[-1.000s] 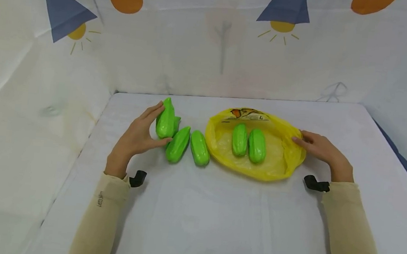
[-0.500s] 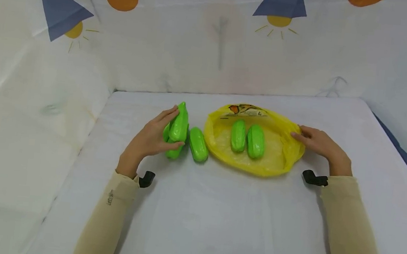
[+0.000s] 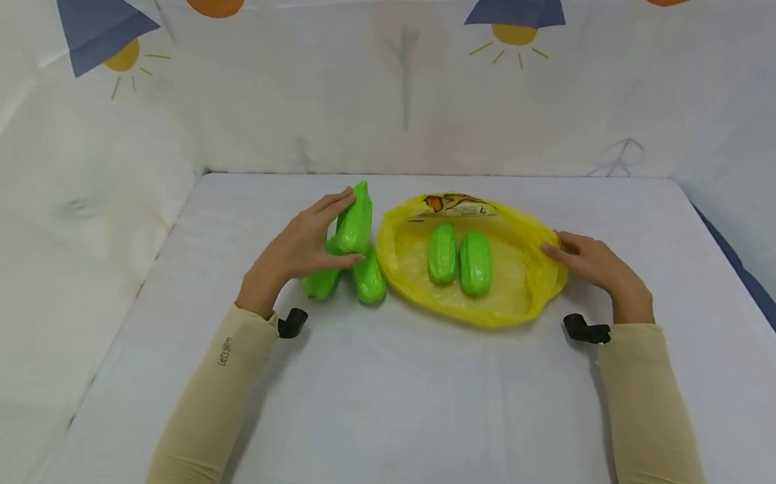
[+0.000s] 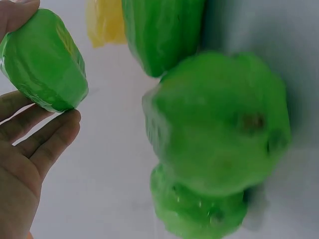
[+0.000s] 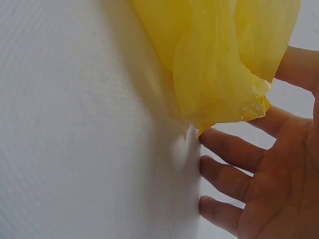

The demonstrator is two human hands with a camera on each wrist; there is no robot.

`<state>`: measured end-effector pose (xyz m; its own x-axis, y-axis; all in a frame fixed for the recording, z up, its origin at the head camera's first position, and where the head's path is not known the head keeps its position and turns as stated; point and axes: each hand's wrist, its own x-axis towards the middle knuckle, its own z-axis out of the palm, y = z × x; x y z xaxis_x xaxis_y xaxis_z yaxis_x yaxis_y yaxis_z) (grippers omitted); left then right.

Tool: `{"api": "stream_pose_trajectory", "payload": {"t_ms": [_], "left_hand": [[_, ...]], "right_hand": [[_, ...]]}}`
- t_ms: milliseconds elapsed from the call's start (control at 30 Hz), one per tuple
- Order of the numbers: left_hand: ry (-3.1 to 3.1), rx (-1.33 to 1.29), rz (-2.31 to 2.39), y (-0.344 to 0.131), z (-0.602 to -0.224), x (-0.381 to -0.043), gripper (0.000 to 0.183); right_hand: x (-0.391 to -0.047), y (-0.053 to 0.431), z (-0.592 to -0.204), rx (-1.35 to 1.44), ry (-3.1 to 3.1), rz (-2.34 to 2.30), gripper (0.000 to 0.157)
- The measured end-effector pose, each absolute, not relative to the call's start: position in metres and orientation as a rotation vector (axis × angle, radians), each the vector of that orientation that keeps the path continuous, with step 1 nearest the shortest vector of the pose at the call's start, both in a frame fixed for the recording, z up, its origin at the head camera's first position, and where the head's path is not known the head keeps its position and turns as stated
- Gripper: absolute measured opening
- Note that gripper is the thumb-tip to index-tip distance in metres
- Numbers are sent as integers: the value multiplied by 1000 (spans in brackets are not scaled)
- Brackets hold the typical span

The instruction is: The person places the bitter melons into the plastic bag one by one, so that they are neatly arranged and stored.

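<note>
My left hand (image 3: 294,246) holds a glossy green oblong piece (image 3: 355,224) between thumb and fingers, raised over similar ones. In the left wrist view, the held green piece (image 4: 47,64) sits between thumb and fingertips. Two green pieces on the table, one to the left (image 3: 320,284) and one to the right (image 3: 370,281), lie partly behind my hand. A yellow plastic bag (image 3: 469,314) lies spread wide, with two more green pieces (image 3: 476,263) inside. At its right edge, my right hand (image 3: 594,265) pinches the film; in the right wrist view the other fingers of this hand (image 5: 279,169) extend below the bag.
White cloth covers the table (image 3: 406,409). Behind it hangs a pale wall sheet (image 3: 305,83) printed with lamps and bulbs. A small black device (image 3: 292,323) is worn at the left wrist, another black device (image 3: 585,328) at the right.
My left hand has moved right toward the bag, carrying the green piece past those on the table. My right hand keeps hold of the bag's edge. The whole view has shifted slightly.
</note>
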<state>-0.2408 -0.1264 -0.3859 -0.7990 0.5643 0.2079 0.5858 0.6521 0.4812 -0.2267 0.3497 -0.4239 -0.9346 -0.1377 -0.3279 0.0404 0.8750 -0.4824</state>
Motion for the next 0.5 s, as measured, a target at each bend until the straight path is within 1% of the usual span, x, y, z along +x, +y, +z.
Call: {"api": "stream_pose_trajectory", "payload": {"t_ms": [333, 500], "left_hand": [[-2876, -1028, -793, -96, -375, -245, 98], [-2875, -1094, -756, -79, -369, -247, 98]], "right_hand": [[-225, 351, -423, -62, 2686, -723, 90], [-226, 351, -424, -67, 2693, -722, 89]]}}
